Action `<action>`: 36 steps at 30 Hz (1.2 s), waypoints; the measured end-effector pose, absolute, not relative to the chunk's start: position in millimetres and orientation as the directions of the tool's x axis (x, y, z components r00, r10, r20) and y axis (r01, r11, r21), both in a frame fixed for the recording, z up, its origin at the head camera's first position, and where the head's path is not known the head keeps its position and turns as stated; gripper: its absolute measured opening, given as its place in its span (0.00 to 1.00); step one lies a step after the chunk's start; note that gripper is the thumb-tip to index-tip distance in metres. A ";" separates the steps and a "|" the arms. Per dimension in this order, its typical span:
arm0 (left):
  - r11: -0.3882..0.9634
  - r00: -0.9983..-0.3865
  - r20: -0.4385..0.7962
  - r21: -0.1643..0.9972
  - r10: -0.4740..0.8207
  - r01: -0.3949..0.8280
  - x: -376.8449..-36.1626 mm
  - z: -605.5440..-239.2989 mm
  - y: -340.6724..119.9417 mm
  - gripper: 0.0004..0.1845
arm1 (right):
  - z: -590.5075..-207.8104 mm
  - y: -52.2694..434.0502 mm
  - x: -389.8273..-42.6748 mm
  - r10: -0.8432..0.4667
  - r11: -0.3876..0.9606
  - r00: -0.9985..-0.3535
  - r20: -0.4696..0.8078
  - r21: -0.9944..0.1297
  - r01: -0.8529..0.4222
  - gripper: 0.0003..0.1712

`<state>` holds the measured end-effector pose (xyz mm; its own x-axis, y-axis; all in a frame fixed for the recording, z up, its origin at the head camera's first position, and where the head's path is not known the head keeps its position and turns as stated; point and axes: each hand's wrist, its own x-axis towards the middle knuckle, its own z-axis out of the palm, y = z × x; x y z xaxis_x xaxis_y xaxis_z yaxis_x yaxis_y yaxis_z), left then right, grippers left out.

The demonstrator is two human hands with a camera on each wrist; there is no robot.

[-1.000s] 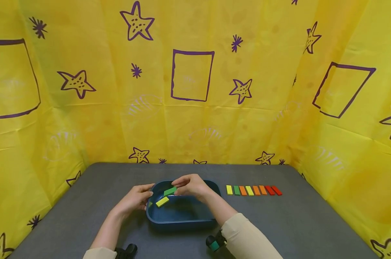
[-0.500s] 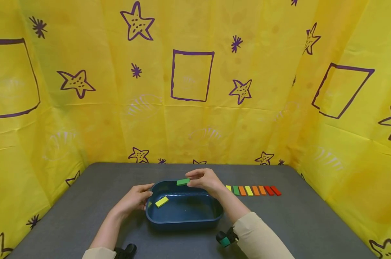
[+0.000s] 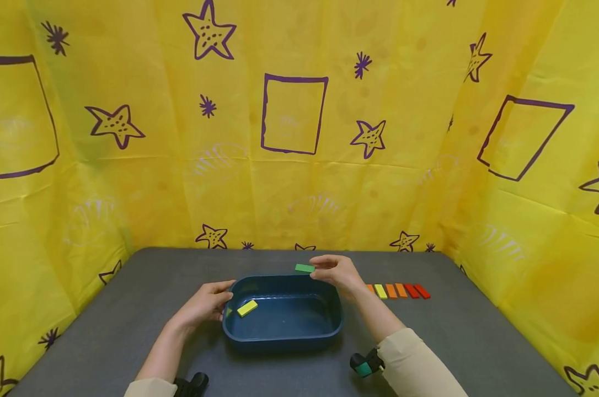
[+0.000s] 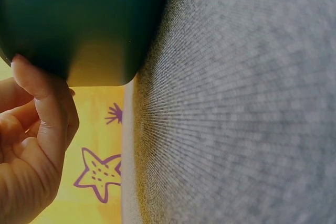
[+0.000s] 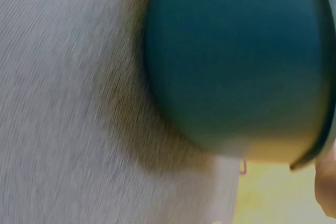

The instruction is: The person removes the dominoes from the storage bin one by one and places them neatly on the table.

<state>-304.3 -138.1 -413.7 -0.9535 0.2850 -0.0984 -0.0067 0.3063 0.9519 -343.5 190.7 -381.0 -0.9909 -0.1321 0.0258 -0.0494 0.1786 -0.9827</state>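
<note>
My right hand [image 3: 340,275] pinches a green domino-like block [image 3: 304,268] between thumb and fingers, over the far rim of a dark blue plastic tub [image 3: 282,346]. At the tub's left end my left hand [image 3: 205,303] holds the rim, thumb on the near side of the edge. A yellow block [image 3: 247,308] lies inside the tub near that end. In the left wrist view, the fingers [image 4: 44,114] rest against the tub's outer wall [image 4: 79,19]. The right wrist view has the tub's wall [image 5: 236,61] filling much of it, with only a bit of my right hand [image 5: 326,187] at the edge.
Right of the tub, a row of flat blocks lies on the grey table [image 3: 468,342]: a yellow block [image 3: 381,291], orange ones [image 3: 401,290] and red ones [image 3: 422,291]. My right hand and forearm hide the row's left end. A yellow patterned curtain [image 3: 299,209] surrounds the table.
My right hand has lifted the green block out of the tub and carried it right and away from me, past the far rim. My left hand stays on the tub's left end.
</note>
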 end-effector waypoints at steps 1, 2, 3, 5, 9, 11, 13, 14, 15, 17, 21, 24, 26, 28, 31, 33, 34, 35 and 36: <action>0.307 -0.954 -0.099 0.952 0.284 -0.007 -304.3 -413.2 -138.0 0.29 | -381.5 194.6 -343.8 -0.111 0.175 -0.994 0.023 -0.984 -0.043 0.21; 0.308 -0.954 -0.100 0.951 0.283 -0.008 -304.4 -413.0 -137.8 0.29 | -381.8 198.1 -344.0 -0.092 0.170 -0.996 0.022 -0.985 -0.037 0.21; 0.309 -0.954 -0.101 0.951 0.281 -0.010 -304.4 -412.8 -137.6 0.29 | -382.3 201.9 -344.6 -0.075 0.163 -0.997 0.019 -0.986 -0.031 0.22; 0.309 -0.955 -0.105 0.951 0.278 -0.014 -304.4 -412.5 -137.3 0.29 | -383.9 209.9 -346.0 -0.037 0.162 -0.999 0.016 -0.987 -0.022 0.23; 0.312 -0.955 -0.107 0.950 0.277 -0.016 -304.1 -412.1 -136.9 0.29 | -387.4 226.3 -348.6 0.030 0.167 -0.999 0.018 -0.986 -0.012 0.24; 0.313 -0.955 -0.108 0.950 0.278 -0.017 -304.0 -411.8 -136.9 0.29 | -388.8 235.3 -349.5 0.067 0.163 -0.998 0.014 -0.987 -0.003 0.24; 0.312 -0.955 -0.111 0.950 0.275 -0.021 -304.2 -411.8 -137.0 0.29 | -390.2 244.5 -349.6 0.099 0.168 -0.995 0.011 -0.986 0.005 0.25; 0.315 -0.954 -0.109 0.949 0.281 -0.016 -304.2 -411.7 -137.0 0.29 | -390.8 249.1 -349.8 0.118 0.167 -0.993 0.008 -0.986 0.012 0.25; 0.315 -0.954 -0.109 0.949 0.281 -0.016 -304.1 -411.5 -136.8 0.29 | -391.1 253.7 -349.7 0.131 0.169 -0.991 0.007 -0.985 0.015 0.25; 0.315 -0.955 -0.110 0.949 0.275 -0.018 -304.2 -411.5 -136.6 0.29 | -391.9 263.0 -349.6 0.156 0.172 -0.988 0.002 -0.985 0.025 0.25; 0.316 -0.959 -0.115 0.948 0.258 -0.029 -304.3 -411.4 -136.3 0.28 | -391.6 281.5 -347.2 0.212 0.170 -0.977 0.002 -0.985 0.035 0.27; 0.319 -0.959 -0.116 0.947 0.258 -0.029 -304.3 -411.2 -136.6 0.29 | -391.0 295.5 -344.1 0.254 0.159 -0.967 0.007 -0.987 0.034 0.28; 0.318 -0.958 -0.112 0.948 0.264 -0.023 -304.6 -411.1 -136.9 0.28 | -391.8 305.1 -343.1 0.286 0.134 -0.958 0.009 -0.990 0.031 0.29; 0.315 -0.957 -0.110 0.949 0.267 -0.021 -304.7 -410.9 -137.2 0.28 | -393.6 315.0 -341.8 0.320 0.123 -0.947 0.005 -0.992 0.036 0.29; 0.316 -0.958 -0.111 0.948 0.266 -0.022 -304.4 -410.8 -137.4 0.28 | -398.3 330.0 -340.7 0.377 0.102 -0.926 -0.002 -0.994 0.044 0.30; 0.318 -0.959 -0.114 0.948 0.259 -0.027 -304.0 -411.1 -137.1 0.28 | -401.6 339.8 -339.3 0.418 0.109 -0.908 -0.005 -0.992 0.056 0.30; 0.320 -0.960 -0.116 0.947 0.255 -0.029 -303.8 -411.2 -136.9 0.28 | -403.2 344.5 -338.7 0.440 0.115 -0.898 -0.003 -0.992 0.060 0.30; 0.322 -0.960 -0.116 0.946 0.254 -0.030 -303.6 -411.4 -136.9 0.28 | -404.6 349.3 -338.1 0.459 0.115 -0.888 -0.005 -0.991 0.065 0.29; 0.323 -0.961 -0.117 0.946 0.250 -0.031 -303.5 -411.6 -136.7 0.28 | -405.5 353.8 -337.2 0.478 0.108 -0.879 -0.007 -0.992 0.067 0.29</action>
